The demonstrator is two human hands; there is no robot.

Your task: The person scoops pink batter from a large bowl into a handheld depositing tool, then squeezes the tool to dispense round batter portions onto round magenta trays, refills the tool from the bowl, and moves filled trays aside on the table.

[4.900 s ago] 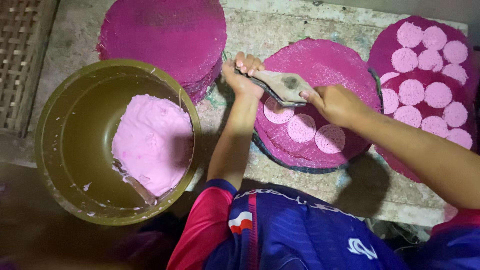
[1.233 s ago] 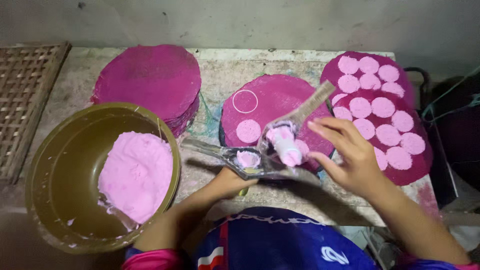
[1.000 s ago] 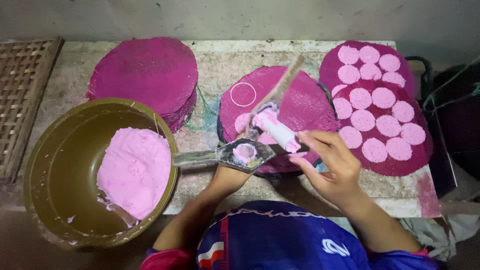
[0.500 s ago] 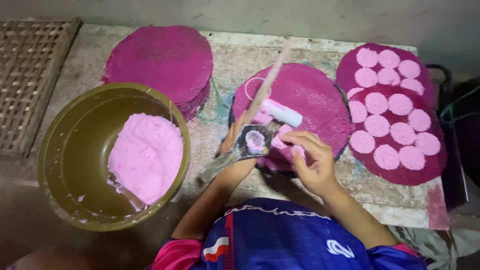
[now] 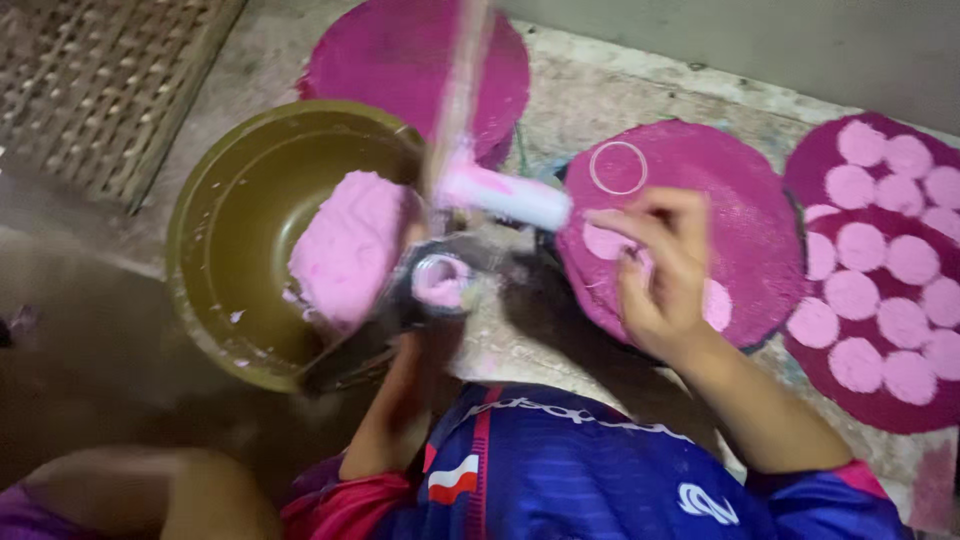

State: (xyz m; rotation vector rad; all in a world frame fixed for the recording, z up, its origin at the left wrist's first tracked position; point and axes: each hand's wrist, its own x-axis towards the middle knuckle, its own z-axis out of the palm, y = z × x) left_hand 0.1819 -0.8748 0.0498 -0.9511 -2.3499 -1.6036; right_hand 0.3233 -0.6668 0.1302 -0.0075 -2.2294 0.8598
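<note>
1. Left hand (image 5: pixel 415 345) is closed around the handle of a flat metal mould (image 5: pixel 440 280), its round opening packed with pink dough; the fingers themselves are blurred, so I cannot tell exactly how they wrap.
2. Right hand (image 5: pixel 660 275) hovers over the middle magenta mat (image 5: pixel 730 200), fingers curled together. I cannot tell whether they pinch anything.
3. Pink-smeared roller stick (image 5: pixel 500 195) lies across the top of the mould, motion-blurred; which hand steers it is unclear.
4. Bulk dough (image 5: pixel 345 245) sits in the olive bowl (image 5: pixel 215 210), just left of the mould.
5. Handling judgement: the dough looks soft, wet and sticky, so it should smear rather than lift cleanly. Better carried in the mould than in fingers.
6. Mould looks stiff and light; hold it by the handle, clear of the filled ring, and keep it level.
7. Pressed pink discs (image 5: pixel 870 295) on the right-hand mat (image 5: pixel 810 160) look thin and fragile; avoid touching their faces.
8. A stack of bare mats (image 5: pixel 400 60) lies behind the bowl.
</note>
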